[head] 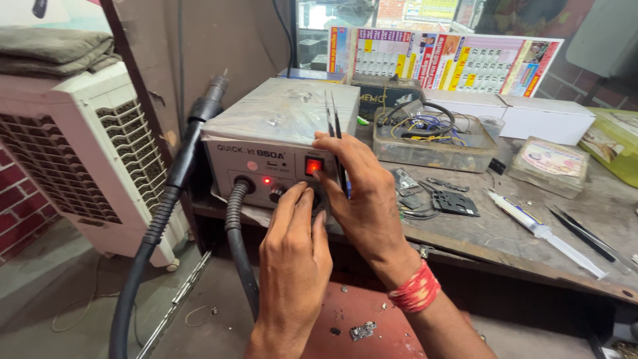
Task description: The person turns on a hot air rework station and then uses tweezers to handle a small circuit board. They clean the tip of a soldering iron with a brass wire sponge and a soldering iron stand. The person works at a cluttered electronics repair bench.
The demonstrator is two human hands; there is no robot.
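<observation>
A grey hot-air rework station (266,133) stands on the left end of a workbench (505,239), wrapped on top in clear plastic. Its red switch (314,166) and a small red lamp (266,180) are lit. My left hand (292,259) reaches up from below, fingertips pinching a black knob (276,193) on the front panel. My right hand (362,199), with a red thread band at the wrist, rests against the panel beside the switch and holds black tweezers (333,119) pointing upward. The hot-air wand (199,126) with its black hose (143,259) hangs at the station's left side.
A white air cooler (86,153) stands at left with folded cloth on top. On the bench are a clear tray of wires (432,139), small circuit boards (452,203), a syringe (545,233), another pair of tweezers (585,236), white boxes (531,116) and a calendar poster (452,63).
</observation>
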